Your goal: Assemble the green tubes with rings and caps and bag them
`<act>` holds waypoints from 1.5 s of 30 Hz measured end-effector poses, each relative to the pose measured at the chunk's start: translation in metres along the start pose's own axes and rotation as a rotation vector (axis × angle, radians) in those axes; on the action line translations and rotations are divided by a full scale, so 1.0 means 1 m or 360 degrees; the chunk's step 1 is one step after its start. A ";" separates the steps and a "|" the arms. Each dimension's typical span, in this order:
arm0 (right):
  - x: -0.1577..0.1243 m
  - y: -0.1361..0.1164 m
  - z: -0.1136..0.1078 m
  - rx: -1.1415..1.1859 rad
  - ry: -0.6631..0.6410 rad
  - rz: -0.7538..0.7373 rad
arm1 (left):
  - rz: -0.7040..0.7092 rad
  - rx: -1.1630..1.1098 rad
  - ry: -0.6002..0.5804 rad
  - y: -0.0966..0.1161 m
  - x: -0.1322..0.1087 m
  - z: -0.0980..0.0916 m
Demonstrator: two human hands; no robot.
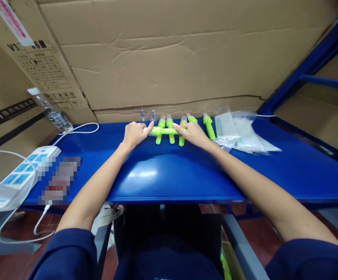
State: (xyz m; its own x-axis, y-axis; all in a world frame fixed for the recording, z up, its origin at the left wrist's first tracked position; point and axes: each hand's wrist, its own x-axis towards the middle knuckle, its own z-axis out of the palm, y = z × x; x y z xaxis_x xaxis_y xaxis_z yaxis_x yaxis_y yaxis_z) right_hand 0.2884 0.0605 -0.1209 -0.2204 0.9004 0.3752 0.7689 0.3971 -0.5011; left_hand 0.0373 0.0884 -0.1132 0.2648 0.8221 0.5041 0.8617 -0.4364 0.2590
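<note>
Between my two hands a lime-green pen-shaped tube [169,131] lies crosswise, its clear end to the left. My left hand [135,134] is closed on that clear end. With thumb and fingers, my right hand [194,133] grips the green end. Just behind and beneath it, several similar green tubes with clear caps point away from me, one of them [158,139] near the left and another [209,126] past my right hand. Two loose clear caps [143,116] [153,116] stand upright behind my left hand. Exactly what each fingertip touches is hidden.
Clear plastic bags [245,132] with pale contents lie right of the tubes on the blue table [157,175]. At left are a plastic bottle [53,112], a white power strip [30,165], a blurred-out phone-shaped object [62,177] and white cables. Cardboard [169,58] walls the back.
</note>
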 end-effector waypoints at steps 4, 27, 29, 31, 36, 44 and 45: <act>0.003 0.006 -0.007 0.0388 -0.0337 0.0222 | 0.0184 0.0122 0.0160 0.010 -0.003 -0.007; -0.006 -0.016 -0.002 -0.0390 -0.0296 -0.0162 | 0.0100 -0.0056 0.0048 0.002 -0.003 -0.005; -0.008 -0.020 0.000 -0.0529 -0.0336 -0.0200 | 0.0051 -0.0191 0.0156 0.003 -0.004 -0.004; -0.010 -0.024 0.001 -0.0631 -0.0368 -0.0239 | -0.0017 -0.0473 0.0291 0.006 -0.002 -0.001; -0.011 -0.035 -0.009 -0.0749 -0.0301 -0.0101 | -0.0360 -0.1441 0.0244 0.008 0.009 0.012; 0.002 -0.007 -0.012 -0.0338 0.0068 0.0618 | -0.0614 -0.1659 0.0026 0.002 0.013 0.018; 0.004 0.000 -0.010 -0.0282 0.0105 0.0644 | -0.0622 -0.1644 0.0020 0.002 0.013 0.018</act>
State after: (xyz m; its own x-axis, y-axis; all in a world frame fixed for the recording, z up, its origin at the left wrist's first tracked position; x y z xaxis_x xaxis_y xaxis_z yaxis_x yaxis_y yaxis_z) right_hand 0.2941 0.0624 -0.1115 0.1538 0.9614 0.2282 0.8775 -0.0267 -0.4789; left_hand 0.0499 0.1051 -0.1208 0.0438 0.9688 0.2441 0.1070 -0.2474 0.9630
